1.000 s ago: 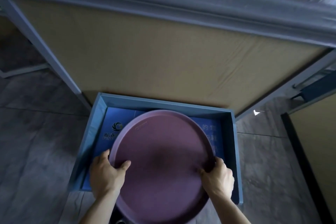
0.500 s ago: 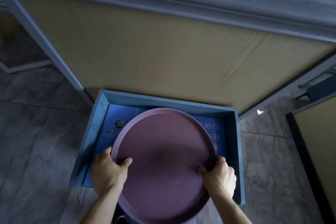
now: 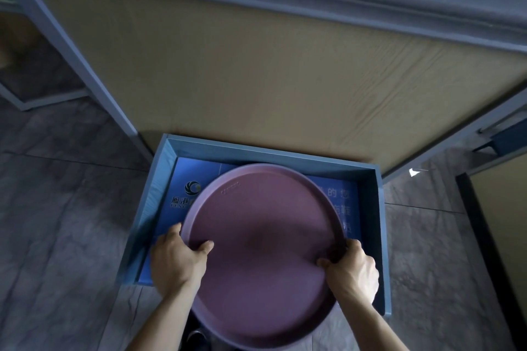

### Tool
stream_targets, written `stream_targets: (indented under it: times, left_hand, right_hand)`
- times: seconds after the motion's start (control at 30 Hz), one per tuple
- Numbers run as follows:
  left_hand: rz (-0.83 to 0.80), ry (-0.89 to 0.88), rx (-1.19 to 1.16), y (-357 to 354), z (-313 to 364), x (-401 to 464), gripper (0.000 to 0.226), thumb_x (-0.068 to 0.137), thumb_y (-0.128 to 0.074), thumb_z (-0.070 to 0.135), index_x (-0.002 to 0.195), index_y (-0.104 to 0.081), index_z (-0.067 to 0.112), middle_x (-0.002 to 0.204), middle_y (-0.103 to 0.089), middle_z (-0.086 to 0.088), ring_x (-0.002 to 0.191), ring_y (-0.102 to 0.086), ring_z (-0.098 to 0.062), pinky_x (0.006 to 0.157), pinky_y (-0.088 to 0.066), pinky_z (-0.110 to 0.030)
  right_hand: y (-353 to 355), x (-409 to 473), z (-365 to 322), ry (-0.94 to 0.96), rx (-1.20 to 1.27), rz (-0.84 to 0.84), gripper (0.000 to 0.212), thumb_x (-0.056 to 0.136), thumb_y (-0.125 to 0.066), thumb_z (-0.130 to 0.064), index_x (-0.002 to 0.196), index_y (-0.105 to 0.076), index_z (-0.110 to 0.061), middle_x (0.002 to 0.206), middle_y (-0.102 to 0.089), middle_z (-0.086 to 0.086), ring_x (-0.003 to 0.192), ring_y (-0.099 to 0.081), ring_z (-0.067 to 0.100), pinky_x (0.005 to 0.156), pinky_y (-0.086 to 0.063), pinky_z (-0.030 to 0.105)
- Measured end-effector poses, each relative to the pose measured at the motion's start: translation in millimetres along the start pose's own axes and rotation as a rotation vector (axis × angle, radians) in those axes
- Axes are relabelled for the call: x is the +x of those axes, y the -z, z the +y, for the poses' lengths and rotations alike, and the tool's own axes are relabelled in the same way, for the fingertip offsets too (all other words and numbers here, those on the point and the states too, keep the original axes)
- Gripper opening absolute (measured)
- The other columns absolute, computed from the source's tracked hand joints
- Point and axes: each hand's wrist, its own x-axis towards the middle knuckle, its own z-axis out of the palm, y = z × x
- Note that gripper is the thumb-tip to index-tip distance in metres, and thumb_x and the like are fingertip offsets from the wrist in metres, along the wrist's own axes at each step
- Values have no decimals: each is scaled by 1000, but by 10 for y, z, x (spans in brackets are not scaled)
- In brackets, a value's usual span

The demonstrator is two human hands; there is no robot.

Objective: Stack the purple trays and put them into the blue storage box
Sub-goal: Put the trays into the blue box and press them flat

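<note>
A round purple tray (image 3: 265, 248) hangs over the open blue storage box (image 3: 380, 236), which stands on the floor. My left hand (image 3: 174, 262) grips the tray's left rim with the thumb inside. On the right rim, my right hand (image 3: 352, 273) holds on the same way. The tray's far edge reaches deep over the box, while its near edge sticks out past the box's front wall. Whether more trays are stacked beneath it is hidden. The box's floor shows a blue printed sheet (image 3: 196, 179) with a logo and white characters.
A grey-framed table with a tan underside panel (image 3: 256, 71) stands right behind the box, and its leg (image 3: 82, 65) runs down to the box's left far corner. Grey stone floor tiles (image 3: 62, 222) lie to both sides. Another framed tan panel (image 3: 502, 225) stands at the right.
Both hands have carried the tray a little farther over the box. The view has shifted slightly, and the grips on the rim are the same.
</note>
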Motion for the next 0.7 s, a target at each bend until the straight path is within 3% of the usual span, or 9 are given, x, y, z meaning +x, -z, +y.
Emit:
stream_targets:
  times: [0.13, 0.2, 0.27, 0.3, 0.37, 0.43, 0.5, 0.7]
  left_hand:
    - [27, -80, -19, 74, 80, -61, 101, 62, -91, 32, 147, -37, 24, 124, -65, -17, 118, -57, -40, 79, -51, -50]
    - [29, -167, 45, 96, 120, -74, 111, 63, -90, 30, 152, -24, 32, 143, -52, -19, 129, -50, -41, 87, -50, -53]
    - [22, -292, 166, 94, 167, -62, 114, 63, -88, 39, 154, -21, 35, 159, -28, -22, 140, -37, -42, 105, -44, -54]
    - [-5, -367, 211, 74, 191, -53, 114, 62, -86, 47, 154, -21, 36, 162, -22, -20, 144, -32, -41, 111, -38, -53]
    - [-99, -532, 284, 13, 243, -44, 117, 58, -80, 65, 156, -20, 38, 167, -14, -12, 151, -17, -36, 121, -23, -49]
    - [-186, -624, 358, -61, 277, -49, 125, 53, -73, 77, 157, -11, 42, 169, -2, -6, 155, 3, -34, 124, -9, -47]
    - [-220, -641, 393, -101, 278, -45, 131, 48, -71, 80, 157, -9, 43, 170, 2, -6, 153, 14, -35, 124, -4, -48]
    - [-255, -615, 416, -85, 313, -68, 132, 51, -71, 81, 155, 2, 46, 169, 13, -7, 150, 28, -32, 120, -20, -49]
  right_hand:
    - [-18, 20, 7, 22, -12, -8, 53, 72, -83, -31, 110, -52, -11, 105, -66, 13, 100, -62, 37, 76, -47, 39]
    - [-41, 28, 13, 95, -36, -8, 65, 72, -82, -36, 122, -46, -12, 120, -61, 12, 107, -60, 37, 85, -51, 44]
    - [-101, 34, 11, 222, -51, -63, 108, 66, -85, -47, 150, -21, -22, 143, -41, 12, 124, -50, 36, 94, -47, 46]
    - [-139, 29, 9, 283, -63, -108, 127, 60, -86, -53, 154, -5, -31, 153, -25, 13, 135, -39, 36, 99, -45, 47]
    - [-205, 31, 19, 398, -144, -157, 143, 51, -85, -64, 151, 15, -43, 162, 11, 11, 149, -6, 36, 110, -35, 52]
    - [-223, 71, 41, 519, -232, -126, 145, 47, -80, -72, 147, 22, -48, 160, 32, 2, 150, 18, 32, 116, -27, 55]
    - [-202, 118, 26, 616, -290, -118, 142, 48, -77, -75, 147, 22, -51, 160, 33, -3, 148, 25, 31, 119, -23, 55]
    - [-202, 186, -30, 631, -384, -168, 135, 51, -72, -79, 150, 15, -48, 163, 22, -8, 147, 29, 30, 121, -19, 53]
